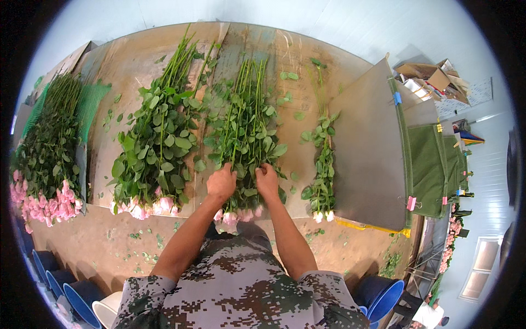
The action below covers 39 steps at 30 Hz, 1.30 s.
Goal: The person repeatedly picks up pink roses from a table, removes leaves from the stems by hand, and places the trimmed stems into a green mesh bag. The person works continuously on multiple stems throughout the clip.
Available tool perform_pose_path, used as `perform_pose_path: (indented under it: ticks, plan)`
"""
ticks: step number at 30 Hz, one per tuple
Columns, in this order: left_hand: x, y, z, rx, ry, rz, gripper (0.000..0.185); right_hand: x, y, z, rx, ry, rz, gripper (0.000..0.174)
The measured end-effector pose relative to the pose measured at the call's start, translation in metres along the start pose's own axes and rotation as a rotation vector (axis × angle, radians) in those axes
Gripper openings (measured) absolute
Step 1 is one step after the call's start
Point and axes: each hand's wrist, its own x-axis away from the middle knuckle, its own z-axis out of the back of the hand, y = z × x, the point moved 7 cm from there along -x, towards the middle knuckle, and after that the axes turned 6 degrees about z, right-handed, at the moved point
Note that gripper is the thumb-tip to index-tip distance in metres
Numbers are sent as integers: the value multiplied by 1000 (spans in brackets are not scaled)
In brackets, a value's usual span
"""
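Note:
Both my hands are at the middle bunch of pink roses point(246, 123), whose stems point away from me and whose blooms lie at the table's near edge. My left hand point(222, 181) has its fingers closed around stems on the bunch's left side. On the right side, my right hand point(267, 179) pinches stems among the leaves. A larger bunch of pink roses point(158, 144) lies to the left. To the right are a few pale roses point(323, 164) with leafy stems. The fingertips are partly hidden by leaves.
More pink roses point(51, 164) lie on green netting point(88, 103) at the far left. A grey panel point(365, 152) with clips borders the table point(304, 144) on the right. Blue buckets point(380, 296) stand on the floor at both sides. At the lower right a person point(427, 314) is partly visible.

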Motion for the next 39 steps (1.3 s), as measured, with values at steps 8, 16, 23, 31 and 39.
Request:
perform_pose_path:
  ticks: [8,16,23,31,39]
  plan:
    - [-16,-27,10,237,207,16,46,2,-11,-7,18,68,-11,43]
    - [-25,-40,15,269,72,-168,38,14,-61,8,169,159,159,36]
    - [-9,-139,134,-131,546,-83,32,46,-158,-114,-108,-222,431,29]
    - [-13,-169,148,-97,442,-86,33,16,-171,-236,392,-404,261,36]
    - [-13,-174,146,-29,416,-101,33,15,-129,-160,345,-257,120,34]
